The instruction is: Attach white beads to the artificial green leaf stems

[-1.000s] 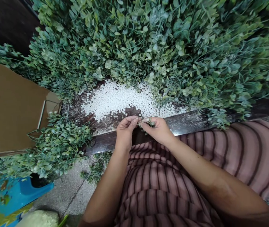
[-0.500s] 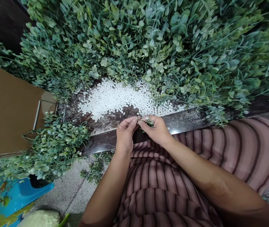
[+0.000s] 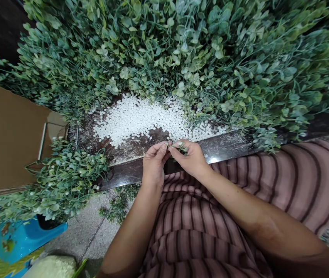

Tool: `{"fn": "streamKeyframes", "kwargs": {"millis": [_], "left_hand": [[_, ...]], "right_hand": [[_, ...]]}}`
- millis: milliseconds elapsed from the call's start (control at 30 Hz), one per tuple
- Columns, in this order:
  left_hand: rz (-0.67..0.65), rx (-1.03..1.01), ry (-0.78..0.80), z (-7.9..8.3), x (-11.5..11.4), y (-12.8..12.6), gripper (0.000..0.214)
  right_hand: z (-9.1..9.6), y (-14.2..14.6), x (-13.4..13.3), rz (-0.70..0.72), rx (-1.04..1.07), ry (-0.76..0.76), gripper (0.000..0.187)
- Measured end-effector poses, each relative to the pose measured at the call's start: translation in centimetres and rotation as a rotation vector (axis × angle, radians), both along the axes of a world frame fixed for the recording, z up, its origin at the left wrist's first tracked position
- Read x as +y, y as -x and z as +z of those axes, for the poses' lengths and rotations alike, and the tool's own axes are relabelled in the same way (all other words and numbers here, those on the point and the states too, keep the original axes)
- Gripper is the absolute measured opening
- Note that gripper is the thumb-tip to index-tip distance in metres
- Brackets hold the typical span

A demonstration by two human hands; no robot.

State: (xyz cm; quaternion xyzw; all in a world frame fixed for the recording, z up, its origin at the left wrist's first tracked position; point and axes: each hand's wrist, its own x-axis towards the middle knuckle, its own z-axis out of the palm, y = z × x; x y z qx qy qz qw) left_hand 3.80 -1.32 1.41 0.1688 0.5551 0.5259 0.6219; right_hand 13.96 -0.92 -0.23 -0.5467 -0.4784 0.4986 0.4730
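My left hand [image 3: 153,162] and my right hand [image 3: 189,156] meet at the near edge of a dark table [image 3: 228,146], fingertips pinched together. My right hand holds a small green artificial sprig [image 3: 182,148], mostly hidden in the fingers. My left hand's thumb and forefinger pinch something small at the sprig's tip; I cannot make out what. Just beyond the hands lies a heap of small white beads [image 3: 141,117]. A big mass of artificial green foliage [image 3: 199,58] rings the beads on the far side.
A brown cardboard box [image 3: 8,135] stands at the left, with a pile of green sprigs [image 3: 66,181] beside it. A blue plastic stool [image 3: 22,241] sits on the concrete floor at lower left. My lap is covered in striped pink cloth [image 3: 210,224].
Both hands stay pinched together at the table edge with almost no motion. The view has shifted slightly, so everything sits a little lower left.
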Motion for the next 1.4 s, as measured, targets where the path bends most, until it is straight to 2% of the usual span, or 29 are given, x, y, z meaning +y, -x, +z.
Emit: {"fn": "streamKeyframes", "kwargs": {"millis": [233,800,1133,1400], "left_hand": [[-0.03,0.048,-0.017,-0.3,0.0,0.0,0.02],[0.013,0.112,-0.062,-0.2,-0.2,-0.5,0.017],[-0.064,0.22,-0.166,-1.3,-0.4,-0.5,0.018],[-0.021,0.253,-0.207,-1.7,-0.4,-0.5,0.017]], "right_hand": [[-0.1,0.0,0.0,0.0,0.015,0.001,0.014],[-0.2,-0.1,0.0,-0.015,0.007,0.042,0.014],[-0.3,-0.2,-0.1,-0.045,0.053,0.063,0.014],[0.2,-0.2,0.3,-0.008,0.092,0.073,0.014]]}}
